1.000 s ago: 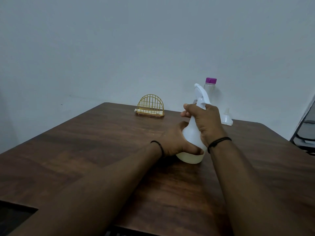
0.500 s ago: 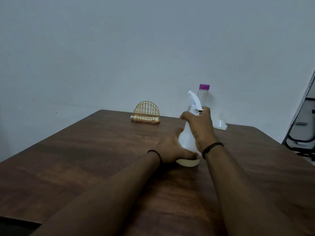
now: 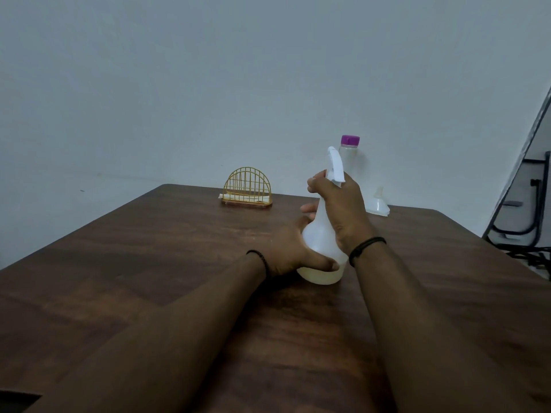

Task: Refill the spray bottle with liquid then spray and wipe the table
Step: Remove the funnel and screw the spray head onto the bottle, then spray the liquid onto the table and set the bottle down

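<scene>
A white spray bottle (image 3: 316, 234) stands upright on the dark wooden table (image 3: 179, 263), a little pale liquid showing at its base. My left hand (image 3: 293, 251) grips the bottle's wide lower body, thumb across the front. My right hand (image 3: 340, 204) is wrapped round the neck just under the white trigger head (image 3: 335, 163). Behind it, by the wall, stands a clear bottle with a purple cap (image 3: 350, 147). A small white funnel (image 3: 378, 204) lies upside down to the right of it.
A yellow wire napkin holder (image 3: 247, 187) with white napkins sits at the table's far edge, left of the bottles. A dark metal chair frame (image 3: 524, 216) stands past the table's right side. A plain wall rises behind the table.
Both hands keep their hold on the spray bottle. The camera view has shifted a little; the bottle stays at the same place on the table.
</scene>
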